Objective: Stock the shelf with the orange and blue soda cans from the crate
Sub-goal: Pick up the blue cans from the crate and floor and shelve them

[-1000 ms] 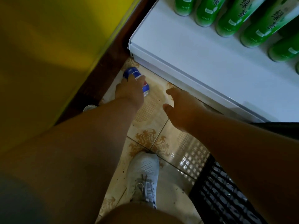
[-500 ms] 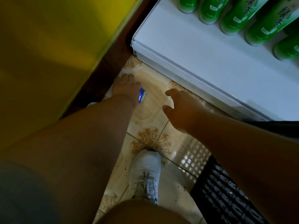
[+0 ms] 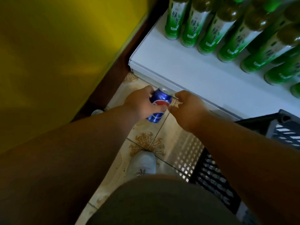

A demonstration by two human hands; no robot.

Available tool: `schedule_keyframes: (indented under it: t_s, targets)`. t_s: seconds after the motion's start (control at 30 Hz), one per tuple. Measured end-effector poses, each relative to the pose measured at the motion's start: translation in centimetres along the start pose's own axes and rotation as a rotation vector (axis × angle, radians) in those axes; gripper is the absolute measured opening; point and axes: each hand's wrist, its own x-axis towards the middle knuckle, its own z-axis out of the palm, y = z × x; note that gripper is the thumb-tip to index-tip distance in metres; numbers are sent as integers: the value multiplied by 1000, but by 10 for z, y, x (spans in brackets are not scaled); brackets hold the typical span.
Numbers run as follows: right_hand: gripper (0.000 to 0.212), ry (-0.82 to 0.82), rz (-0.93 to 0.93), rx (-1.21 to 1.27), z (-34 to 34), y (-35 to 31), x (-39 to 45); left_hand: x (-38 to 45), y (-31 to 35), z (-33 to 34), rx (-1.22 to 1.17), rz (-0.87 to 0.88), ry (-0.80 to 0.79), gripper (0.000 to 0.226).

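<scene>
Blue soda can (image 3: 159, 103) sits tilted in the left hand (image 3: 140, 103), whose fingers and thumb curl round it above the patterned tile floor (image 3: 146, 140), just in front of the white shelf (image 3: 186, 69). It is glossy blue with a red, white and blue round logo and a silver top. The right hand (image 3: 189, 108) hovers just beside it, fingers loosely curled, holding nothing. At right, the black crate (image 3: 211, 174); its contents cannot be made out. Green bottles (image 3: 209, 30) stand on the shelf.
</scene>
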Motion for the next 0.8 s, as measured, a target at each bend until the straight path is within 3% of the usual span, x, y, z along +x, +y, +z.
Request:
schedule_keyframes:
  t_s: [0.1, 0.2, 0.57, 0.8]
  targets:
    - [33, 116, 99, 261, -20, -5, -25, -29, 49, -11, -253, 22, 72, 51]
    - [24, 174, 129, 471, -44, -11, -60, -63, 94, -25, -354, 71, 137, 53]
    - [26, 410, -157, 660, -133, -15, -224, -195, 214, -61, -520, 306, 93, 64]
    - [27, 554, -270, 643, -187, -1, -300, -252, 290, -71, -495, 457, 85, 49]
